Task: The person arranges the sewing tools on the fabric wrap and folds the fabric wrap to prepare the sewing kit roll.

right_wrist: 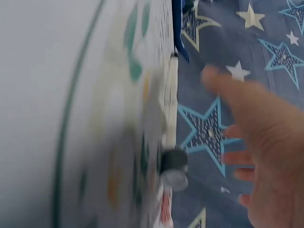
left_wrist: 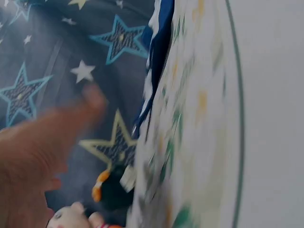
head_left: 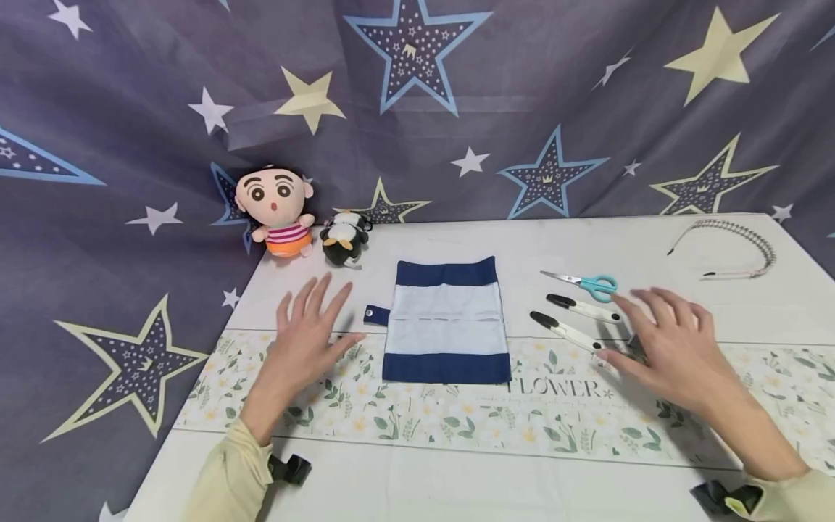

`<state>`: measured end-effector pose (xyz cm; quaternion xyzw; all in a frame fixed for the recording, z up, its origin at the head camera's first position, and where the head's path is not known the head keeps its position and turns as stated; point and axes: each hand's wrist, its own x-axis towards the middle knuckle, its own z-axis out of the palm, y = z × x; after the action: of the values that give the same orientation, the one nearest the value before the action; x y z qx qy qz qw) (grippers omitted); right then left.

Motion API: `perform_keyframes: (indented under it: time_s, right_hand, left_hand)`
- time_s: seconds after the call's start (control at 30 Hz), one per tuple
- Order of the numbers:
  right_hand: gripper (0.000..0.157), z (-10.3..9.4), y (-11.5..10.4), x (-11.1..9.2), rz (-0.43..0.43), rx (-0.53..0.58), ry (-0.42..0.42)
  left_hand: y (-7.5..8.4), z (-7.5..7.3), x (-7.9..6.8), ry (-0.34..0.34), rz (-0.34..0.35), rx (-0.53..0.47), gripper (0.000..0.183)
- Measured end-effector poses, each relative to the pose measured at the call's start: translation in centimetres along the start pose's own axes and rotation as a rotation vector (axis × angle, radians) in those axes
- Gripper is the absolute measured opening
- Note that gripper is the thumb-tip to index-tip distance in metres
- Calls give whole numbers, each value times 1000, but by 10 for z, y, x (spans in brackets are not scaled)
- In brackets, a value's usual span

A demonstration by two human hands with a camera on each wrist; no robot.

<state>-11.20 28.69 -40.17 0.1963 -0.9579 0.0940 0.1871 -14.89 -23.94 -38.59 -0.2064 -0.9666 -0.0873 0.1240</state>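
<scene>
A navy-and-white fabric pouch (head_left: 446,319) lies spread flat mid-table, a short snap tab (head_left: 376,315) at its left side. Left of it, my left hand (head_left: 301,355) hovers with fingers spread, holding nothing. My right hand (head_left: 678,348) is held over the right side, fingers loosely bent and empty. Close to its fingertips lie teal-handled scissors (head_left: 596,286) and two slim white tools with black ends, an upper one (head_left: 587,309) and a lower one (head_left: 567,332). In the right wrist view a dark round-ended object (right_wrist: 174,166) stands near that hand, its kind unclear.
At the back left sit a plush doll (head_left: 280,210) in a striped top and a small penguin plush (head_left: 344,238). A thin headband (head_left: 750,250) lies at the back right. Behind the table (head_left: 417,482) hangs a star-patterned cloth (head_left: 261,43).
</scene>
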Motion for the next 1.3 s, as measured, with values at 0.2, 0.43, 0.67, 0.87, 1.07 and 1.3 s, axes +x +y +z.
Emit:
perform_keyframes:
  time_s: [0.2, 0.43, 0.67, 0.87, 1.07, 1.3]
  right_hand:
    - [86, 20, -6, 10, -155, 21, 97]
    - [21, 26, -8, 11, -150, 67, 38]
    - [24, 26, -8, 11, -105, 66, -10]
    - [23, 26, -8, 12, -81, 72, 1]
    - [23, 23, -8, 17, -63, 112, 5]
    - [18, 23, -11, 28, 6, 317, 23]
  left_hand:
    - [14, 25, 25, -39, 71, -170, 56]
    - [18, 43, 45, -83, 37, -382, 30]
    - [15, 51, 49, -106, -48, -535, 16]
    - [11, 59, 51, -83, -69, -593, 11]
    - [9, 63, 52, -68, -84, -633, 10]
    - [8, 64, 51, -68, -90, -646, 10]
